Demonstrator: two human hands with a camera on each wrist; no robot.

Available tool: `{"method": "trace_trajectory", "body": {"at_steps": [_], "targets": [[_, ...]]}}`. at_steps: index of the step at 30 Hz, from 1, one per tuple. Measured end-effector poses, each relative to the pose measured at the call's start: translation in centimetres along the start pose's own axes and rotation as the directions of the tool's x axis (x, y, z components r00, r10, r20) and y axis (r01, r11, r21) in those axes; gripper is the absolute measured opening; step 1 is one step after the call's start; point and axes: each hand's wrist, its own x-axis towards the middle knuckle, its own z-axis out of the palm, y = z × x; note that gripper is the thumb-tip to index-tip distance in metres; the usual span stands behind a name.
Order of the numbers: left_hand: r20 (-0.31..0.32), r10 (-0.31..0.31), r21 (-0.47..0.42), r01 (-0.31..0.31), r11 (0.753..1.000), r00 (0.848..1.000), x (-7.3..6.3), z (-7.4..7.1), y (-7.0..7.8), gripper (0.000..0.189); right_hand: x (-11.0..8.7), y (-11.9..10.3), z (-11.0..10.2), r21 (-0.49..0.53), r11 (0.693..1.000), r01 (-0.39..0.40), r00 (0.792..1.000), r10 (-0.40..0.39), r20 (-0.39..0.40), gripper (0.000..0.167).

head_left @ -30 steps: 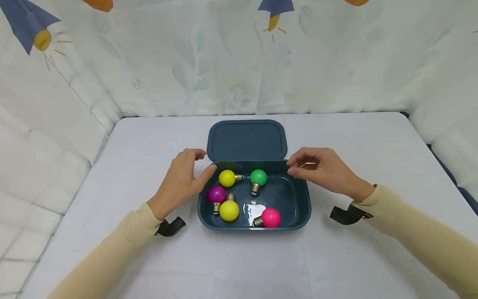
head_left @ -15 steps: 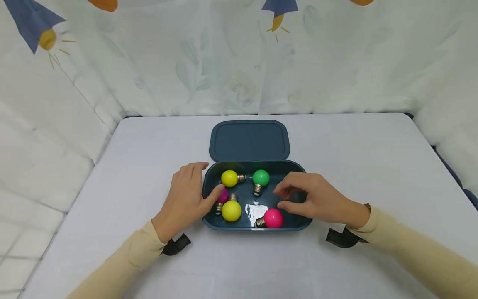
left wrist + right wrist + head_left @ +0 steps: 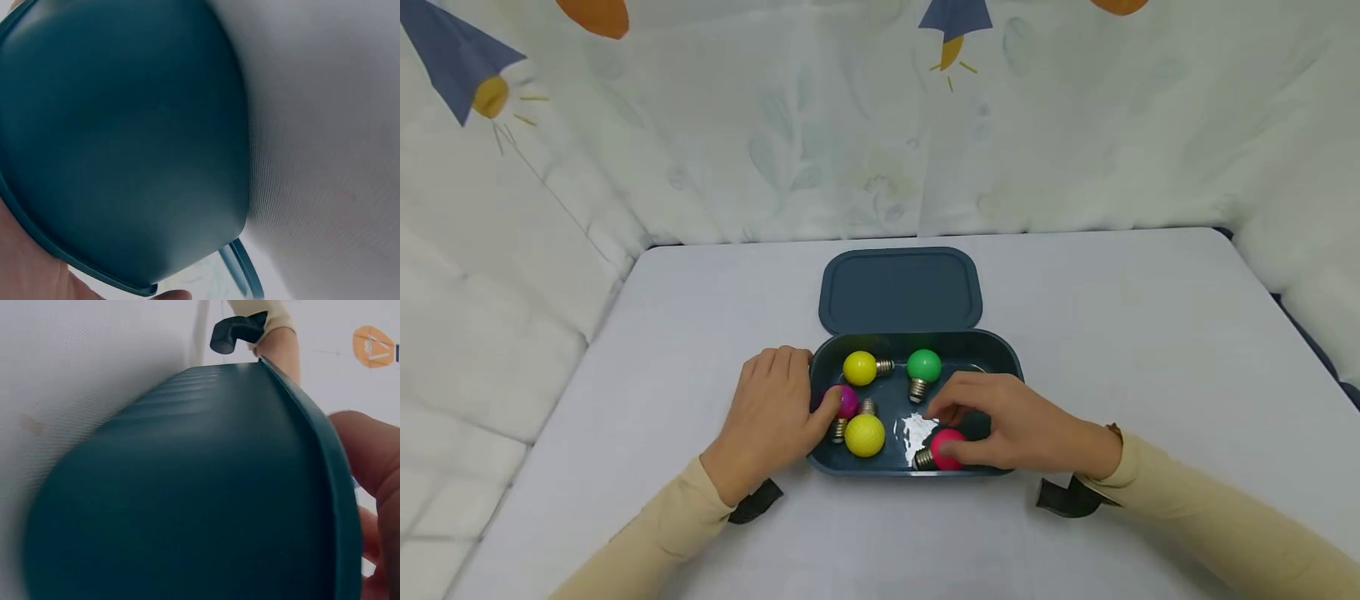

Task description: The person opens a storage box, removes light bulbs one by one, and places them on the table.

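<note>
A dark teal plastic box (image 3: 992, 348) holds several coloured light bulbs. My left hand (image 3: 771, 408) grips its left side, thumb over the rim beside the purple bulb (image 3: 848, 401) and fingers outside. The left wrist view has the box's outer wall (image 3: 125, 137) and a fingertip past its corner. Over the right part of the box, my right hand (image 3: 1011, 421) reaches in with thumb and fingers apart. Its thumb overlaps the pink bulb (image 3: 942, 442) by the front wall. In the right wrist view the box wall (image 3: 187, 487) hides the bulbs.
Inside the box also lie a green bulb (image 3: 924, 365), a smooth yellow bulb (image 3: 860, 367) and a textured yellow bulb (image 3: 865, 435). Directly behind it a matching lid (image 3: 901, 290) lies flat on the white table (image 3: 1120, 333). A patterned curtain (image 3: 850, 125) hangs beyond.
My right hand has come from the box's back right corner forward and left to the pink bulb. My left hand has moved down onto the left rim.
</note>
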Motion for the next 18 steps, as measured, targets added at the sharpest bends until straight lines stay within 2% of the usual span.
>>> {"method": "trace_trajectory", "body": {"at_steps": [5, 10, 18], "targets": [[-0.001, 0.018, 0.043, -0.018, 0.999, 1.0, -0.1, 0.13, 0.07, 0.034, 0.11, 0.0, -0.08, -0.026, 0.998, -0.049, 0.995, 0.051, 0.091, 0.032], [-0.029, 0.057, 0.078, -0.054, 0.995, 0.998, 0.01, 0.17, 0.01, 0.022, 0.25, 0.11, -0.11, -0.021, 0.998, -0.064, 0.99, 0.067, 0.127, 0.033], [-0.011, 0.083, 0.137, -0.081, 0.987, 0.996, 0.25, 0.08, 0.02, 0.023, 0.56, 0.13, -0.43, -0.022, 0.993, -0.112, 0.977, 0.114, 0.18, 0.037]]}}
